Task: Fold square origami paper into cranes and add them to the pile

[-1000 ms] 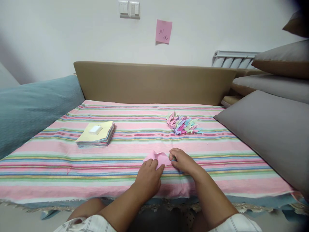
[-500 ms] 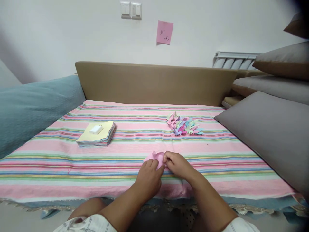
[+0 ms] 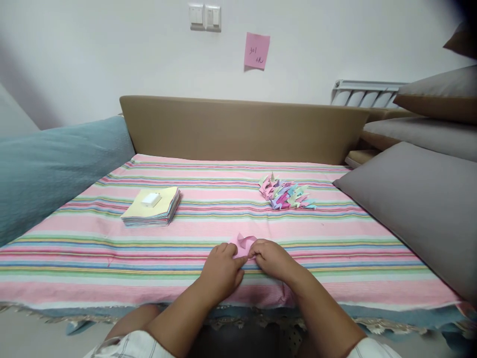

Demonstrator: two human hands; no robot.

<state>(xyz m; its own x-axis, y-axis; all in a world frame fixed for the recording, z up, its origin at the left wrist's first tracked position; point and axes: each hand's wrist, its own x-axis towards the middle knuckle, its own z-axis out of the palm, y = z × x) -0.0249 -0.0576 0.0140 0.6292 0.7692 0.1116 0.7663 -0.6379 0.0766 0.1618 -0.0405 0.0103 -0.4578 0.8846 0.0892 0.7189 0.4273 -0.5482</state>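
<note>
Head view: your left hand (image 3: 220, 271) angles inward, palm down over the left part of the creased pink paper (image 3: 244, 246), thumb stretched right; whether its fingers grip, you cannot tell. Your right hand (image 3: 271, 256) curls, fingers pinched on the right edge. This thin, partly folded paper lies between your hands on striped cloth (image 3: 149, 253), nearer than the pointed pastel folded-paper pieces (image 3: 286, 195).
</note>
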